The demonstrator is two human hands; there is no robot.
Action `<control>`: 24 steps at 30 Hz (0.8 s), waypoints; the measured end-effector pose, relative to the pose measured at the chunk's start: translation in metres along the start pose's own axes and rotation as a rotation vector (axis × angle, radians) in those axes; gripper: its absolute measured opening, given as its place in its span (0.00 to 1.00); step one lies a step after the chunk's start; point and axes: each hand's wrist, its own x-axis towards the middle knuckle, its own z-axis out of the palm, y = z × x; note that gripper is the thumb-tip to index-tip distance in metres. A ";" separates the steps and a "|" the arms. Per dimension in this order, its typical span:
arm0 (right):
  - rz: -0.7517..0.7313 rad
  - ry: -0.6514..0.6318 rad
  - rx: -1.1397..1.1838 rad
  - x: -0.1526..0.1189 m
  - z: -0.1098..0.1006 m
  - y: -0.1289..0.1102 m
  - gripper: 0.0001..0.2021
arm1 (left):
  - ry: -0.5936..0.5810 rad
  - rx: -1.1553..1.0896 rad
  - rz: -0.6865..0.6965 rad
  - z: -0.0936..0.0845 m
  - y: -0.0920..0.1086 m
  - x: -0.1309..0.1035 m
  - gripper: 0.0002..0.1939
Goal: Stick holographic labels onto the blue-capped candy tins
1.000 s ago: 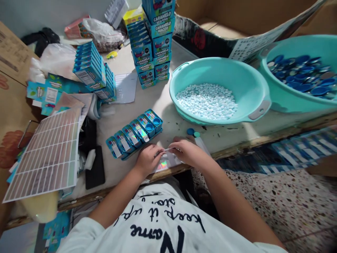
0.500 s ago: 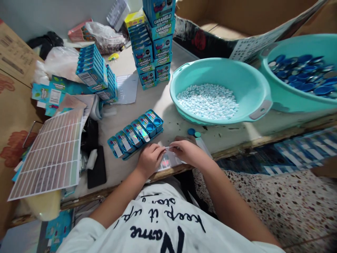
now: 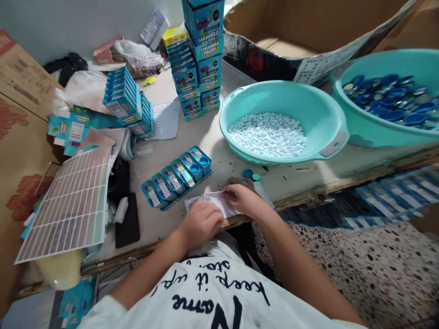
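Note:
A small whitish sticker sheet lies at the table's front edge, partly covered by both hands. My right hand pinches it near its right side, thumb and fingers closed. Across its near left part is my left hand, fingers bent together and slightly blurred; what they hold, if anything, is hidden. Just behind, a tray of blue candy tins stands at a slant, with pale or shiny strips on several tins. Beside my right hand are a blue round cap and a green one.
A teal tub of white candies stands behind my right hand; another holds blue lids. Tall stacks of candy boxes rise at the back. On the left are a large label sheet and a black phone-like slab.
My left hand has left the sheet's far edge and come nearer to me, lying over its front. More of the sheet shows, lifted or shifted left. The right hand stays nearly in place.

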 end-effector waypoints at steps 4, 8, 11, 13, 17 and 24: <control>-0.035 0.224 -0.047 -0.002 0.007 0.000 0.14 | 0.191 -0.489 -0.252 -0.047 0.032 0.008 0.02; -0.177 0.446 0.021 -0.011 -0.004 -0.027 0.16 | 0.315 -0.407 -0.739 -0.088 0.021 0.027 0.06; -0.286 0.500 0.218 -0.020 -0.019 -0.059 0.15 | 0.353 -0.465 -0.884 -0.097 0.005 0.041 0.13; -0.311 0.456 0.350 -0.023 -0.025 -0.078 0.15 | 0.434 -0.536 -0.903 -0.095 0.002 0.046 0.15; -0.254 0.312 0.696 -0.020 -0.019 -0.100 0.17 | 0.614 -0.713 -0.922 -0.080 0.009 0.044 0.20; 0.031 0.251 1.239 -0.014 -0.005 -0.124 0.30 | 0.816 -1.030 -0.843 -0.057 0.024 0.035 0.26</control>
